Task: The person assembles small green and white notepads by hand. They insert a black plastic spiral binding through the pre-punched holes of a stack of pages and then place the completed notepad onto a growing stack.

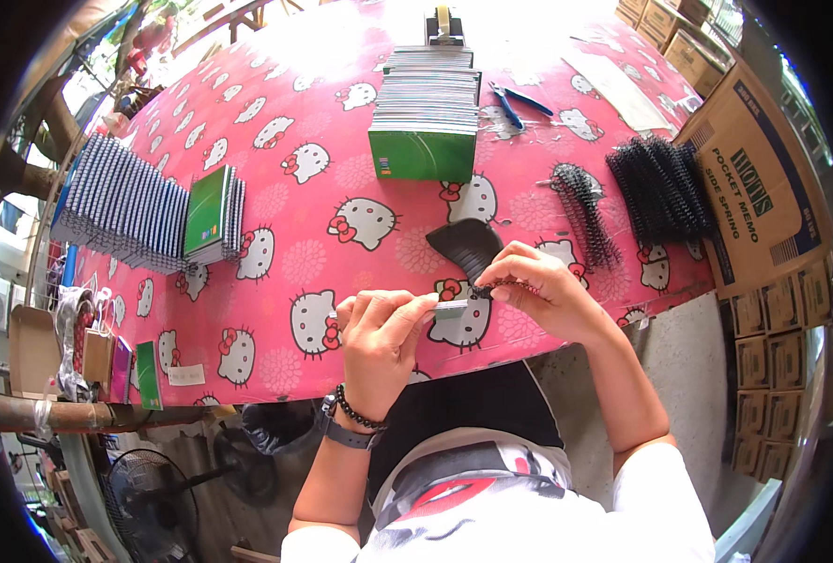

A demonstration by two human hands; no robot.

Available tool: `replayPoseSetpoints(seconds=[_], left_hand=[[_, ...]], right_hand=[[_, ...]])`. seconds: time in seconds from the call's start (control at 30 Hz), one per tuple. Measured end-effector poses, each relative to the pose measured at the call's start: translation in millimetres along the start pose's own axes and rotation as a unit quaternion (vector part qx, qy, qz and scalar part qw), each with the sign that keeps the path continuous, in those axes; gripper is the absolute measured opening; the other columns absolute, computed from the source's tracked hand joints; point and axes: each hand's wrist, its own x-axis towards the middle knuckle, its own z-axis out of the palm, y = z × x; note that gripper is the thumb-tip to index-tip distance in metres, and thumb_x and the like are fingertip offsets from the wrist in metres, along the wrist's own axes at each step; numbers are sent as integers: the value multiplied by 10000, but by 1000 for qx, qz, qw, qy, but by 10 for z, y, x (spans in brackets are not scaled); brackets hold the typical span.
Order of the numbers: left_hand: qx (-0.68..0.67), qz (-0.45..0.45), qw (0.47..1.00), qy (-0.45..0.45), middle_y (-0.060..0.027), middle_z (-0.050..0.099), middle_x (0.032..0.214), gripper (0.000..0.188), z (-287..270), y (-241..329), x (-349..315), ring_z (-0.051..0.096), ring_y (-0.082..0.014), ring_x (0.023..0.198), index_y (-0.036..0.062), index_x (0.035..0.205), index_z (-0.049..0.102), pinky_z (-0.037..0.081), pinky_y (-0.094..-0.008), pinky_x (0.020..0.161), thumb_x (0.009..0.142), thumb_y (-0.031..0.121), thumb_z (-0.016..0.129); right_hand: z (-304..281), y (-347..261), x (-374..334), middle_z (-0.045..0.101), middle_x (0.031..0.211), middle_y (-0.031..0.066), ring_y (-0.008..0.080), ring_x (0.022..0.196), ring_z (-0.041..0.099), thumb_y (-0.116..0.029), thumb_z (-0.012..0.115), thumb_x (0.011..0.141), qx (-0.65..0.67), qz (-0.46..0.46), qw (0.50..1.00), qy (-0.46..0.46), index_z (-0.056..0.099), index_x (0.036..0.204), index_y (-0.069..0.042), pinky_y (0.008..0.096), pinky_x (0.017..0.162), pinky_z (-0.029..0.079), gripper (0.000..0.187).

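Close to the table's front edge, my left hand (pixel 379 324) grips a thin memo pad (pixel 451 308) seen nearly edge-on. My right hand (pixel 543 286) pinches a thin dark spiral coil (pixel 505 283) against the pad's right end; how far the coil is threaded cannot be made out. Just beyond my right fingers lies a dark, curved, ridged piece (pixel 468 244) whose kind is unclear. Farther back stands a long row of unbound pads (pixel 423 155) with a green cover in front. To the right are a small bunch of black coils (pixel 583 216) and a larger pile of coils (pixel 660 192).
Blue-handled cutters (pixel 519 103) lie right of the pad row, a tape dispenser (pixel 444 26) behind it. Spiral-bound notebooks (pixel 125 206) and a shorter green-covered stack (pixel 212 216) stand at left. A cardboard box (pixel 759 178) flanks the right edge; a fan (pixel 153 493) stands below left.
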Motion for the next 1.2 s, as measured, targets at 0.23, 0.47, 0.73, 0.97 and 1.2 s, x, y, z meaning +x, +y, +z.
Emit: replayPoseSetpoints(seconds=[0.23,0.47,0.73,0.97,1.2], left_hand=[[0,0,1000,-2,3,621,851,278,-13,-17,-18,558,-175,814,128,979,708,358,-336,773,714,43,704],[3,0,1000,-3,-6,625,851,269,-20,-14,3,564,-184,813,126,977,709,371,-331,778,722,40,697],[13,-38,999,-16,-27,624,878,289,-77,167,94,561,-201,845,127,975,688,365,-352,817,694,101,750],[8,-22,999,-42,-12,618,876,291,14,142,49,563,-197,846,146,960,669,343,-358,807,684,118,754],[7,5,997,-82,12,628,873,193,12,189,52,572,-178,834,152,920,628,324,-363,785,772,249,706]], right_hand=[[30,-31,43,558,863,88,236,774,581,100,546,807,-13,19,999,-45,615,1037,-32,328,689,476,274],[-3,-58,48,566,837,90,272,742,583,66,574,790,-33,-9,996,-85,598,1059,-40,368,694,482,290],[-42,-77,27,560,755,114,265,691,582,-215,728,791,-102,20,993,-61,515,1005,-37,372,634,460,350],[40,-246,26,566,750,148,342,708,566,-297,612,891,-84,80,993,-37,526,889,-21,407,637,451,289],[-42,-30,180,565,721,154,325,686,566,-298,637,879,-51,61,990,-119,612,805,-7,395,631,451,302]])
